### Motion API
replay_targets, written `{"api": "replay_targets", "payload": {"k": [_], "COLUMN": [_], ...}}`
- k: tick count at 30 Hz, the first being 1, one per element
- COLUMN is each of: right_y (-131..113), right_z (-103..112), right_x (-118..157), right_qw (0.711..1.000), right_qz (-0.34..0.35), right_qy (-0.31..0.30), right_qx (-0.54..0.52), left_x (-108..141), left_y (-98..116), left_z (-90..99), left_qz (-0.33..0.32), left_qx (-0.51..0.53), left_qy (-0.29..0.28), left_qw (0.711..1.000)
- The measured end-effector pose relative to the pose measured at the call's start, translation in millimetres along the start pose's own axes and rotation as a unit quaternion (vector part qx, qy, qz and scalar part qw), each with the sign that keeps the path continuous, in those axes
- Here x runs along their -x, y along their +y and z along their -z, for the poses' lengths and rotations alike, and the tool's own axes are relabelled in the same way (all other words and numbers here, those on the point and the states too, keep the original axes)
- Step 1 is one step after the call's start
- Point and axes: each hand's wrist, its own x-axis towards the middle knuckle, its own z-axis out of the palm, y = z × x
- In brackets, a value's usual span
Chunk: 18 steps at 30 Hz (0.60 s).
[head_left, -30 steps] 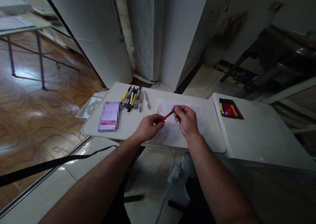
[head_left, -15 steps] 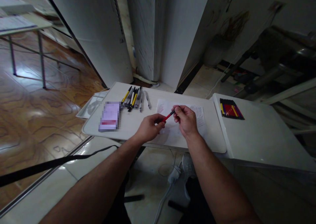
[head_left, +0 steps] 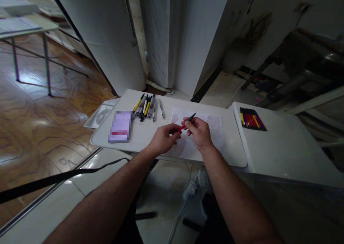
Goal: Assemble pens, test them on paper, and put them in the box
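Note:
Above the white table, a red pen (head_left: 183, 126) with a dark grey front end is held between my two hands, its dark end tilted up and to the right. My left hand (head_left: 166, 138) is closed on the red end of the pen. The fingers of my right hand (head_left: 199, 131) pinch it about the middle, and the dark tip sticks out beyond them. Under my hands lies a sheet of paper (head_left: 216, 124) with handwriting on it. Parts of the sheet are hidden by my hands.
Several yellow, black and clear pens (head_left: 146, 108) lie in a bunch at the back left of the table (head_left: 145, 136). A blurred purple object (head_left: 120, 127) is near the left edge. On the white surface to the right sits a row of coloured pens (head_left: 252, 119).
My right hand has shifted slightly left and down along the pen, from its dark end toward the middle. The dark tip now shows. My left hand has hardly moved.

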Motion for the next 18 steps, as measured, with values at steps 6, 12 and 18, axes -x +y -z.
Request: {"api": "replay_targets", "payload": {"k": [6,12,18], "right_y": [1,8,22], "right_z": [20,31,22], "right_x": [-13,-17,-17], "right_qw": [0.989,0.995,1.000], "right_qz": [0.016,0.005,0.005], "right_qy": [0.146,0.099,0.003], "right_qx": [0.006,-0.007,-0.021], "left_x": [-1,-1,1], "left_y": [1,-14,-13], "left_z": [11.4,6.8,0.7], "left_qz": [-0.002,-0.103,-0.122], "left_qx": [-0.260,-0.420,-0.421], "left_qy": [0.049,-0.032,-0.038], "left_qw": [0.964,0.901,0.898]}}
